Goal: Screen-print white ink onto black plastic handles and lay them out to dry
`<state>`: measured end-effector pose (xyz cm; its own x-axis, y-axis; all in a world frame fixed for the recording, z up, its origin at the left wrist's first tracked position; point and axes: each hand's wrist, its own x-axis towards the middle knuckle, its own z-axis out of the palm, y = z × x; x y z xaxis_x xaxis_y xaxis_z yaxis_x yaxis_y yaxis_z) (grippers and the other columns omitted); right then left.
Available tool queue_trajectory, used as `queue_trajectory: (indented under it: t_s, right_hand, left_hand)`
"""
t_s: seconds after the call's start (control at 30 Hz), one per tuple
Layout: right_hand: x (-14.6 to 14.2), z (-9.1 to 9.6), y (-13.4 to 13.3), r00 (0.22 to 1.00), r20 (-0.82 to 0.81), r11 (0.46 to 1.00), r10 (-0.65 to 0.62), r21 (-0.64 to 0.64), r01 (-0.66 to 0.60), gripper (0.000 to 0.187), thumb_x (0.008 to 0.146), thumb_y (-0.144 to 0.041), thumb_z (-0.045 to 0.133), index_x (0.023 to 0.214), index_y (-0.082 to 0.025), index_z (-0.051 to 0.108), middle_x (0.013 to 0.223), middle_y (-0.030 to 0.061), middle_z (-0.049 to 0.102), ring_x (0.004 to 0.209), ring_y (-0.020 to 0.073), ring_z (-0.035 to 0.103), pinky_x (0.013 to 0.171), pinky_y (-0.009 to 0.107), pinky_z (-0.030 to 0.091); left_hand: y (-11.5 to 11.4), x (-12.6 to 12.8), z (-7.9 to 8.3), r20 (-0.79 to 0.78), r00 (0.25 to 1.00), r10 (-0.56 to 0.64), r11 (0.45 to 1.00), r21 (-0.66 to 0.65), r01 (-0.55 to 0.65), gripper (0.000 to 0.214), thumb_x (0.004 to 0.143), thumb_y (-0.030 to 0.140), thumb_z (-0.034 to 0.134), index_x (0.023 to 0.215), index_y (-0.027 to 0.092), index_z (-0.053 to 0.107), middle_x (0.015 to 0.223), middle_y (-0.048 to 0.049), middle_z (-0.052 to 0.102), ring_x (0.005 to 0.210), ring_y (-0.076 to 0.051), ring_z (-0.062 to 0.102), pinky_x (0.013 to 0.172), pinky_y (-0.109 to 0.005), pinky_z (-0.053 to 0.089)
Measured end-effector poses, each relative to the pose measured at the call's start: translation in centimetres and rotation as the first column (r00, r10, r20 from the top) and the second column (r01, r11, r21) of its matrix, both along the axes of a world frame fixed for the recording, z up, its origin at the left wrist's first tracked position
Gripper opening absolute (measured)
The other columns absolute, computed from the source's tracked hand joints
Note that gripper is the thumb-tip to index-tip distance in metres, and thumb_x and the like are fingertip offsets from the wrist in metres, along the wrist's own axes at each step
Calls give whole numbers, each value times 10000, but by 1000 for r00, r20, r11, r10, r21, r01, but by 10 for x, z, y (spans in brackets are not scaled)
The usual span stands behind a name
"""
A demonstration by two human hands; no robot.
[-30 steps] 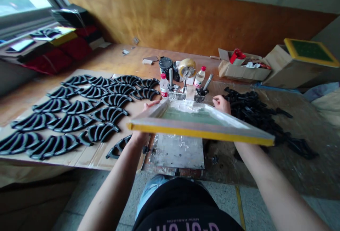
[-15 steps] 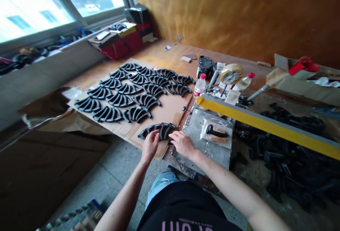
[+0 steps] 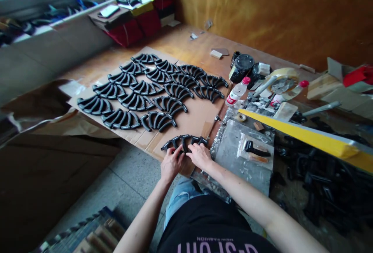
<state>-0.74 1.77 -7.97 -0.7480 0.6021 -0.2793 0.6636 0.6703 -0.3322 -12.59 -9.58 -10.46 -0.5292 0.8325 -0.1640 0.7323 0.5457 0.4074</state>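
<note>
Near the front edge of a cardboard sheet (image 3: 201, 109) lies a fan-shaped row of black curved T-shaped handles (image 3: 184, 140). At its near side, my left hand (image 3: 171, 162) has bent fingers closed on the handles' lower ends. Beside it, my right hand (image 3: 199, 156) is also closed on handles in the row's right half, fingertips close to the left hand's. The fingers partly cover the pieces. Farther back on the cardboard, several similar fans of black handles (image 3: 142, 88) lie in rows.
To the right, a metal plate (image 3: 227, 144) bears a single black handle (image 3: 256, 150) on plastic. Behind it stand a red-capped bottle (image 3: 238, 92), a black jar (image 3: 243, 66) and a tape roll (image 3: 282, 80). A yellow-edged bar (image 3: 297, 132) crosses above a heap of black parts (image 3: 326, 191).
My right hand has come in from the row's right end onto the handles, closer to my left hand. Both hands now touch the row, and its handles look drawn together. The view has shifted.
</note>
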Motion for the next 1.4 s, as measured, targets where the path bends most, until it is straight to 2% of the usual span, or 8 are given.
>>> queue_trajectory:
  t_s: [0.1, 0.23, 0.43, 0.87, 1.03, 1.17, 1.27, 1.4]
  right_hand:
    - [-3, -2, 0, 1000, 19, 1000, -12, -20, 12, 270, 950, -414, 527, 1097, -217, 640, 1046, 81, 679, 994, 231, 581, 895, 349, 425]
    - [-1, -5, 4, 998, -42, 999, 37, -28, -38, 266, 967, -340, 497, 1156, -226, 644, 1035, 81, 691, 1018, 232, 559, 900, 346, 412]
    - [12, -5, 7, 993, -116, 1000, 2, -30, -5, 405, 943, -350, 547, 1327, -223, 566, 1110, 76, 690, 1027, 244, 541, 889, 337, 439]
    - [-7, -1, -5, 995, -34, 994, -95, -61, 93, 346, 878, -306, 623, 1217, -236, 636, 1119, 91, 628, 987, 252, 551, 875, 368, 456]
    - [-12, 1, -1, 980, -141, 990, -141, -17, 140, 319, 877, -257, 609, 1193, -243, 656, 1100, 56, 651, 974, 241, 530, 902, 342, 448]
    - [-21, 13, 39, 959, -236, 982, -157, 66, 177, 286, 884, -243, 589, 1158, -245, 669, 1097, 48, 659, 967, 231, 535, 907, 336, 438]
    - [-32, 24, 90, 939, -278, 962, -201, 126, 243, 272, 899, -260, 573, 1148, -227, 676, 1109, 59, 668, 995, 225, 557, 957, 350, 411]
    - [-37, 28, 159, 929, -218, 929, -300, 156, 337, 302, 885, -271, 589, 1166, -203, 674, 1132, 78, 684, 1041, 222, 599, 974, 346, 404]
  left_hand:
    - [4, -2, 1, 28, 1000, -12, 1000, -24, 12, 485, 941, 481, 449, 1389, 308, 518, 1170, -69, 589, 905, -190, 652, 708, -285, 501]
    - [10, -2, 1, 88, 995, 42, 999, -8, -42, 426, 941, 471, 457, 1288, 265, 596, 1149, -72, 601, 925, -201, 655, 726, -290, 495]
    - [10, -3, -1, 123, 990, 61, 998, -2, -61, 418, 941, 462, 465, 1298, 279, 581, 1134, -70, 604, 920, -200, 652, 712, -287, 486]
    - [18, -10, 5, 175, 982, 77, 996, -48, -69, 337, 931, 436, 494, 1188, 272, 639, 1113, -56, 635, 918, -196, 652, 744, -293, 476]
    - [28, -8, 14, 174, 979, 102, 995, 4, -105, 297, 931, 392, 504, 1156, 250, 636, 1120, -59, 635, 885, -186, 656, 717, -286, 467]
    - [71, -20, 28, 105, 991, 78, 988, 129, -91, 300, 921, 388, 528, 1164, 242, 629, 1094, -57, 643, 828, -168, 657, 707, -271, 457]
    - [130, -34, 41, 38, 999, 14, 981, 194, -21, 312, 923, 396, 519, 1170, 243, 632, 1086, -58, 648, 837, -176, 661, 710, -270, 458]
    - [215, -45, 48, 21, 991, -132, 982, 141, 127, 326, 940, 404, 469, 1165, 242, 640, 1124, -74, 650, 945, -206, 661, 782, -291, 475]
